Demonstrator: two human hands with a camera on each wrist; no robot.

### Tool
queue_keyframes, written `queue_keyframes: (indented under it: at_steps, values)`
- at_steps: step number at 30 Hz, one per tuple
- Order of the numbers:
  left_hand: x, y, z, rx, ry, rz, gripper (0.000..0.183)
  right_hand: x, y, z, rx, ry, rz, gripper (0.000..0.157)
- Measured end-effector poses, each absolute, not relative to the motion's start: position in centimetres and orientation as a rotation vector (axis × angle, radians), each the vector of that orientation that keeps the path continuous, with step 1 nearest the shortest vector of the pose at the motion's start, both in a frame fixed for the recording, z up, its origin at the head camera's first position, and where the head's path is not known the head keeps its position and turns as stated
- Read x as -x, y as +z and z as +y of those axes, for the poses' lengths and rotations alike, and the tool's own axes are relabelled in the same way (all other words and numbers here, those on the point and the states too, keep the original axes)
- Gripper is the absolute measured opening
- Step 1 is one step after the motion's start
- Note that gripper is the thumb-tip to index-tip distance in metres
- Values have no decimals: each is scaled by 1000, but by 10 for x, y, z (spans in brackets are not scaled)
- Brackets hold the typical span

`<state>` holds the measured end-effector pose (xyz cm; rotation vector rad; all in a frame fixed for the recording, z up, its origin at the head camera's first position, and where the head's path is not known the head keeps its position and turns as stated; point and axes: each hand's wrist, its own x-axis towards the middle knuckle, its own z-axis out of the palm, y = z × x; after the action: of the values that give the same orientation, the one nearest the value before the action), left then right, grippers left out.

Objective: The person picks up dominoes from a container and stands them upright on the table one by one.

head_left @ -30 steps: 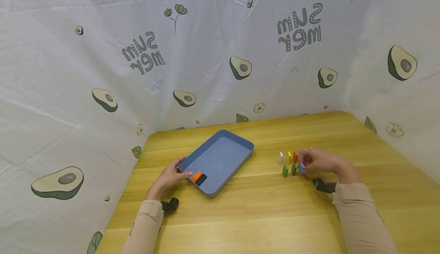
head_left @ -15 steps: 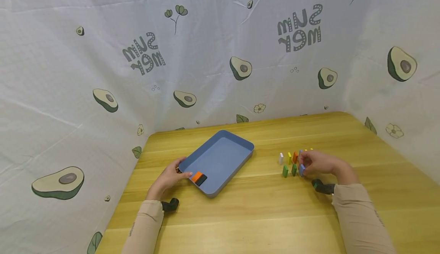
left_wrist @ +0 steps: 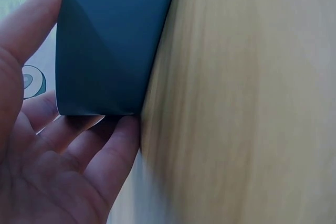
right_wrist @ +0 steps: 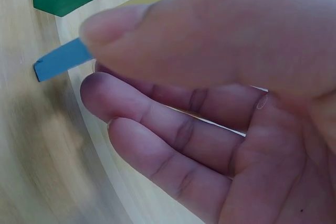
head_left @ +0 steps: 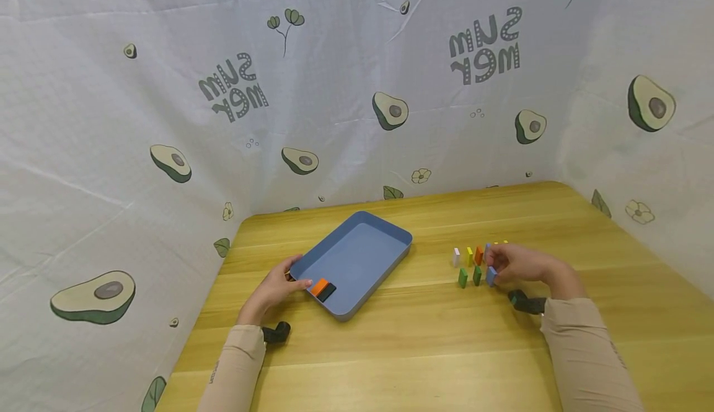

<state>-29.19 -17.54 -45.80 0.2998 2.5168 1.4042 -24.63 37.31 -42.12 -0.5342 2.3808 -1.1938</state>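
My left hand (head_left: 276, 287) grips the near left corner of a shallow blue tray (head_left: 362, 257). In the left wrist view the thumb lies along the tray's wall (left_wrist: 110, 40) and the fingertips sit at its lower edge. Inside the tray an orange domino block (head_left: 320, 286) and a black one (head_left: 326, 293) lie side by side at the near corner. On the right, my right hand (head_left: 521, 262) pinches a small upright blue domino block (head_left: 491, 277) between thumb and fingers. The lower end of this blue block (right_wrist: 63, 60) shows past the thumb in the right wrist view.
Two green blocks (head_left: 463, 277) stand left of the pinched block. Behind them is a row with a white block (head_left: 456, 256), a yellow block (head_left: 470, 255), an orange block (head_left: 479, 255) and others partly hidden by the right hand. A patterned cloth (head_left: 346, 77) hangs around the table.
The right hand and its blue block have shifted very slightly to the right. The left hand and the tray stay where they were.
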Motion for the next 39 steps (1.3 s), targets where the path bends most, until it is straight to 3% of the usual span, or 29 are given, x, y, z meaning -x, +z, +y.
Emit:
queue_keyframes:
  at_steps: [8, 15, 23, 31, 39]
  values:
    - [292, -456, -177, -289, 1398, 2524, 84, 244, -415, 380, 535, -1173, 2448, 27]
    - [291, -454, -177, -280, 1387, 2536, 83, 225, -373, 365, 534, -1040, 2717, 35]
    - [292, -455, -174, -295, 1386, 2534, 83, 227, -347, 297, 714, -1142, 2633, 30]
    - [293, -454, -173, -305, 1388, 2540, 82, 265, -343, 210, 926, -1297, 2284, 29]
    - [291, -455, -173, -273, 1445, 2497, 83, 300, -354, 146, 933, -1243, 2202, 28]
